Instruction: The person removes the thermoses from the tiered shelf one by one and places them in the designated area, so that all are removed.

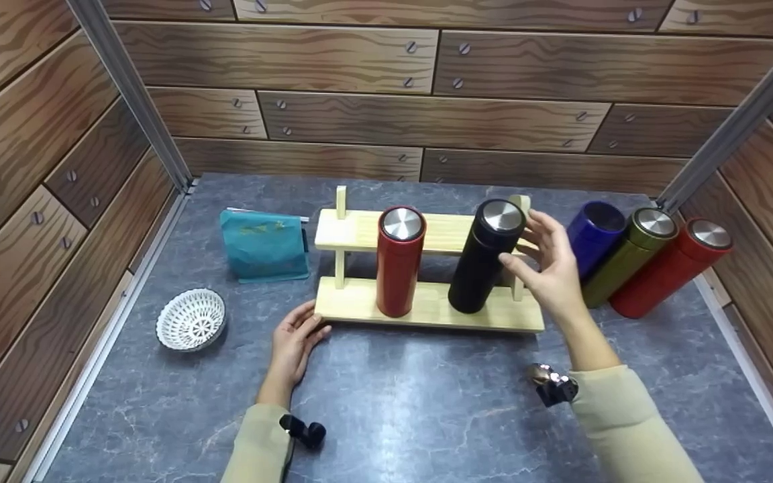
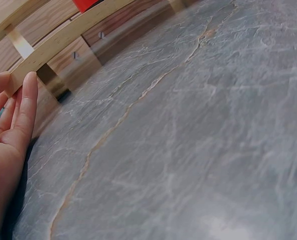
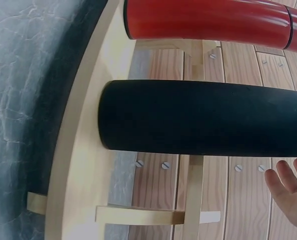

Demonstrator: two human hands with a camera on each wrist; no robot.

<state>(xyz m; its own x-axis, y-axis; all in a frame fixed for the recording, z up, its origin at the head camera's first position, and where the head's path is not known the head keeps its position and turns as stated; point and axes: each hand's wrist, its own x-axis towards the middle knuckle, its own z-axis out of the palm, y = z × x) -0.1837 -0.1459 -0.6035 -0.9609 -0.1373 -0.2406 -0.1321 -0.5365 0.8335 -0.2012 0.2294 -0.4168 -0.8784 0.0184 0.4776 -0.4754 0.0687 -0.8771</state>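
Observation:
A wooden two-shelf rack (image 1: 427, 305) stands mid-table. On its lower board stand a red flask (image 1: 398, 261) and a black flask (image 1: 486, 256), both with steel lids. My right hand (image 1: 547, 265) hovers open just right of the black flask, fingers spread, not clearly touching it. In the right wrist view the black flask (image 3: 203, 119) fills the middle, the red flask (image 3: 213, 21) beyond it, and my fingertips (image 3: 288, 187) show at the edge. My left hand (image 1: 296, 339) rests flat on the table, fingertips against the rack's front left corner (image 2: 48, 52).
Blue (image 1: 593, 236), olive-green (image 1: 625, 256) and red (image 1: 670, 268) flasks stand right of the rack near the corner post. A teal pouch (image 1: 264, 245) and a small white woven basket (image 1: 190, 319) sit at the left. Wood-pattern walls enclose the marbled table (image 1: 413, 402).

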